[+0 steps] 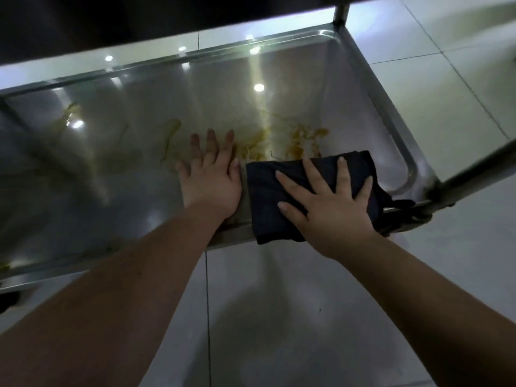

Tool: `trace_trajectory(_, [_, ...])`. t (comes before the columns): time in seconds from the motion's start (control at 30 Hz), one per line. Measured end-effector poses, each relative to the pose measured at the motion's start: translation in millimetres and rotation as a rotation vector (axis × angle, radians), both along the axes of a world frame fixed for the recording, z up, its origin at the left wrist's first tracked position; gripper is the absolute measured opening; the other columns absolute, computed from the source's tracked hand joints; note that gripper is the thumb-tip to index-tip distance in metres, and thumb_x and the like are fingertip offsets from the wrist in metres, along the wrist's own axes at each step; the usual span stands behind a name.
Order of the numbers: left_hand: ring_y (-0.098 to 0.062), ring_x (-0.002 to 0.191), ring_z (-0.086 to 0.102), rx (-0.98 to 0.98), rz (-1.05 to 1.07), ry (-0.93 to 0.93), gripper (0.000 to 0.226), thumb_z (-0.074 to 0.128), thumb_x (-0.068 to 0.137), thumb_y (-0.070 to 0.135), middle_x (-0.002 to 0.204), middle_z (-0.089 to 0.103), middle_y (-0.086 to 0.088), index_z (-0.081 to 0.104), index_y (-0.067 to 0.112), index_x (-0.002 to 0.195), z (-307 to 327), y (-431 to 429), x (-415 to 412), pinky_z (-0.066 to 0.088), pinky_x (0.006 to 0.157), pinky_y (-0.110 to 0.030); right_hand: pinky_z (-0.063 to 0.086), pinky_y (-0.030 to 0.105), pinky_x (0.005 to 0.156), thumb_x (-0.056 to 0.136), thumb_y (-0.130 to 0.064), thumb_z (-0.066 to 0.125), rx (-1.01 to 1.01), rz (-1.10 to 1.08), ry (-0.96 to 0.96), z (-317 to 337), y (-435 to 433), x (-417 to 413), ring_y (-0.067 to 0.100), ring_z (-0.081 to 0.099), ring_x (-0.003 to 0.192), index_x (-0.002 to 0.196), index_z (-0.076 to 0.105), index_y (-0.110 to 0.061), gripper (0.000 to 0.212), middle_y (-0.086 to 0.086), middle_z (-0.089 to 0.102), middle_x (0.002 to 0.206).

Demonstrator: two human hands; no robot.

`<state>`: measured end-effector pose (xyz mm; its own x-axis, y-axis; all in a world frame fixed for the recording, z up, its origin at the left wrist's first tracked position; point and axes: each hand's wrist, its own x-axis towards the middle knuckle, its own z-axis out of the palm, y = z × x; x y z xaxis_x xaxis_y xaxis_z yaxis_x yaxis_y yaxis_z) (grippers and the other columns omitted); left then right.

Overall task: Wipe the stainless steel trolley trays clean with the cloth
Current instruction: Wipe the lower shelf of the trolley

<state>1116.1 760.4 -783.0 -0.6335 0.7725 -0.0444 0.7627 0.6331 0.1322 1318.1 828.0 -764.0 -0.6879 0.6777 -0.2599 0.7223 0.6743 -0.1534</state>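
R hand (pixel 332 208) flat, fingers spread, pressing dark cloth (pixel 282 213) on steel tray (pixel 363 113) nr yellow smears (pixel 279 146); L hand (pixel 212 180) flat beside it.

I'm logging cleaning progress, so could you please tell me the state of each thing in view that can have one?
trolley tray: dirty, not yet wiped clean.
yellow smears: still on the tray, just beyond the cloth.
dark cloth: folded, lying flat, draped over the tray's near rim.
right hand: open, fingers spread, pressing on the cloth.
left hand: open, flat on bare steel beside the cloth.
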Motion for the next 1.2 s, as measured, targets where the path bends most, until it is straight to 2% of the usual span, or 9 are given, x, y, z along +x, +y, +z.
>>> trace_trajectory(0.1, [-0.028, 0.15, -0.012, -0.036, 0.001, 0.041, 0.055, 0.011, 0.102, 0.044, 0.164, -0.007, 0.001, -0.004, 0.037, 0.155, 0, 0, 0, -0.006, 0.116, -0.06, -0.015, 0.075, 0.102, 0.079, -0.078, -0.006, 0.026, -0.003, 0.025, -6, 21, -15, 0.041, -0.021, 0.144, 0.133, -0.021, -0.068, 0.058, -0.016, -0.015, 0.161])
trace_trajectory(0.23, [-0.028, 0.15, -0.004, -0.039, 0.0, 0.04, 0.055, 0.012, 0.102, 0.044, 0.165, -0.002, 0.002, 0.002, 0.036, 0.155, -1, 0, 0, 0.001, 0.117, -0.06, -0.015, 0.076, 0.102, 0.088, -0.076, 0.002, 0.099, -0.066, 0.074, -14, 86, -69, 0.043, -0.015, 0.146, 0.141, -0.008, -0.066, 0.055, -0.013, -0.006, 0.164])
trace_trajectory(0.4, [-0.026, 0.151, -0.002, -0.026, 0.012, 0.028, 0.055, 0.012, 0.101, 0.046, 0.165, 0.0, 0.004, 0.002, 0.039, 0.154, -2, 1, -1, 0.001, 0.117, -0.06, -0.012, 0.08, 0.1, 0.094, -0.071, 0.014, 0.022, -0.158, 0.055, -5, 155, -138, 0.045, -0.014, 0.146, 0.146, -0.001, -0.06, 0.055, -0.009, -0.006, 0.165])
trace_trajectory(0.5, [-0.026, 0.151, -0.002, -0.015, 0.009, 0.021, 0.054, 0.012, 0.101, 0.047, 0.165, 0.0, 0.004, 0.003, 0.039, 0.154, -3, 1, -1, -0.001, 0.117, -0.059, -0.012, 0.079, 0.1, 0.091, -0.075, 0.014, 0.029, -0.112, 0.051, -7, 147, -131, 0.044, -0.015, 0.146, 0.147, 0.0, -0.059, 0.06, -0.008, -0.005, 0.165])
trace_trajectory(0.63, [-0.026, 0.151, -0.002, -0.009, 0.016, 0.033, 0.054, 0.013, 0.101, 0.046, 0.165, 0.001, 0.004, 0.005, 0.039, 0.154, -4, 2, 1, -0.003, 0.116, -0.059, -0.012, 0.076, 0.104, 0.09, -0.075, 0.016, 0.033, -0.039, 0.093, -11, 96, -79, 0.04, -0.014, 0.147, 0.145, 0.001, -0.062, 0.059, -0.011, -0.003, 0.164])
trace_trajectory(0.83, [-0.027, 0.151, -0.003, -0.012, 0.001, 0.046, 0.056, 0.011, 0.101, 0.045, 0.165, -0.001, 0.003, 0.002, 0.037, 0.155, -3, 1, 1, -0.003, 0.116, -0.059, -0.013, 0.073, 0.106, 0.082, -0.076, -0.002, 0.063, 0.05, 0.067, -12, 21, 2, 0.036, -0.019, 0.146, 0.137, -0.018, -0.066, 0.059, -0.015, -0.012, 0.162])
trace_trajectory(1.0, [-0.027, 0.151, -0.002, -0.032, 0.004, 0.06, 0.057, 0.008, 0.099, 0.045, 0.165, -0.001, 0.003, 0.0, 0.037, 0.155, -3, 1, 1, -0.003, 0.116, -0.058, -0.016, 0.075, 0.102, 0.089, -0.072, 0.005, 0.092, 0.055, 0.103, -13, 59, -37, 0.038, -0.018, 0.146, 0.139, -0.012, -0.068, 0.053, -0.016, -0.01, 0.163])
trace_trajectory(1.2, [-0.027, 0.151, -0.001, -0.039, 0.019, 0.066, 0.057, 0.011, 0.099, 0.044, 0.165, 0.0, 0.003, 0.002, 0.035, 0.155, -3, 1, 4, 0.0, 0.116, -0.059, -0.013, 0.08, 0.099, 0.095, -0.068, 0.014, 0.093, -0.045, 0.095, -15, 124, -143, 0.043, -0.015, 0.146, 0.145, 0.001, -0.062, 0.052, -0.011, -0.005, 0.164])
